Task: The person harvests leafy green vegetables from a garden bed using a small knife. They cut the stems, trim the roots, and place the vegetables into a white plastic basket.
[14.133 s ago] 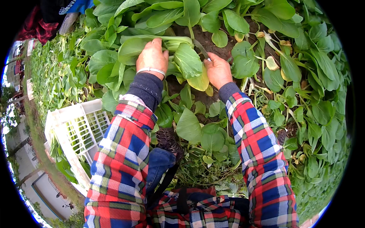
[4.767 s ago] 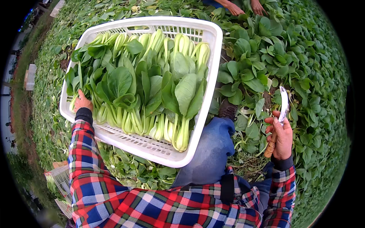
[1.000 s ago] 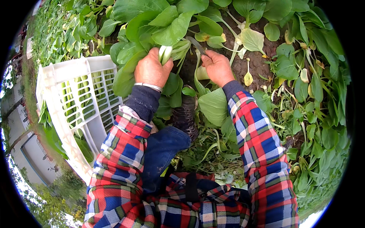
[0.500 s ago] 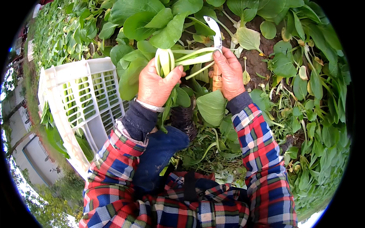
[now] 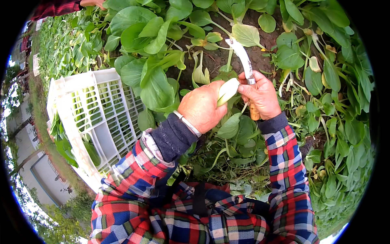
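The left hand (image 5: 202, 106) is clamped on the pale base of a leafy green bok choy plant (image 5: 156, 81), now lifted and turned leaves-left toward the white plastic lattice crate (image 5: 81, 118). The right hand (image 5: 262, 94) keeps its fingers closed on a wooden-handled knife with a pale blade (image 5: 245, 61), now pointing far, away from the stalk. So I judge the cut is finished and only trimming remains.

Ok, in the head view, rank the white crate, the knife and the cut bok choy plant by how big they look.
1. white crate, by far the largest.
2. cut bok choy plant, held in the left hand.
3. knife, in the right hand; its handle is partly hidden.
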The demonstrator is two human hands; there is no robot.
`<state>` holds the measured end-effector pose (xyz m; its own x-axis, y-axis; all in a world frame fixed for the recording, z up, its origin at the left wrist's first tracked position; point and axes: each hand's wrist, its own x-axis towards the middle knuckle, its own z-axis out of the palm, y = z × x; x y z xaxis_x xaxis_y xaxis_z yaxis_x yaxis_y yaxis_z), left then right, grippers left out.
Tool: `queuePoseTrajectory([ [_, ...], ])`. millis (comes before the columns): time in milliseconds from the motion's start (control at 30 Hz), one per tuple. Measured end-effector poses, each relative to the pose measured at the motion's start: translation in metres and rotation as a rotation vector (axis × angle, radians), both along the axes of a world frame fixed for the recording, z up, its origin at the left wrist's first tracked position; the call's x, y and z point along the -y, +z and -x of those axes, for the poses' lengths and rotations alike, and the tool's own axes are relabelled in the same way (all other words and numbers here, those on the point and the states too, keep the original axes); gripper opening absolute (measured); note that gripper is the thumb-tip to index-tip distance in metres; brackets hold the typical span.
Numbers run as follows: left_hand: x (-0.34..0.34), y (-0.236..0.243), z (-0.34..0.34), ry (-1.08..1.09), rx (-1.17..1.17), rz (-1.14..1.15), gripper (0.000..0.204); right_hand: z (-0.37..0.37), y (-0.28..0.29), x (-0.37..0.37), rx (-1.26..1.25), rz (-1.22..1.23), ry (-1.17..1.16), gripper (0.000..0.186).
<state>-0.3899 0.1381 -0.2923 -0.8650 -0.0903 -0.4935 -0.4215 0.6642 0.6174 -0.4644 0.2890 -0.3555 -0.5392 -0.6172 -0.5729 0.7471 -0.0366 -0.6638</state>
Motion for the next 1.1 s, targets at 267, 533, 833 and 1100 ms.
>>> queuePoseTrajectory([
  [267,0.073,-0.014,0.009,-0.082,0.357,0.615,0.074,-0.007,-0.029,0.048,-0.724,-0.483,0.287,0.021],
  [533,0.109,-0.047,-0.027,0.063,0.273,0.608,0.069,-0.026,-0.057,0.110,-0.980,-0.541,0.296,0.019],
  [833,0.104,-0.052,-0.043,0.098,0.107,0.554,0.067,-0.023,-0.063,0.116,-1.019,-0.536,0.335,0.024],
  [1100,0.100,-0.059,-0.052,0.094,0.016,0.593,0.072,-0.017,-0.071,0.126,-0.886,-0.579,0.466,0.027],
])
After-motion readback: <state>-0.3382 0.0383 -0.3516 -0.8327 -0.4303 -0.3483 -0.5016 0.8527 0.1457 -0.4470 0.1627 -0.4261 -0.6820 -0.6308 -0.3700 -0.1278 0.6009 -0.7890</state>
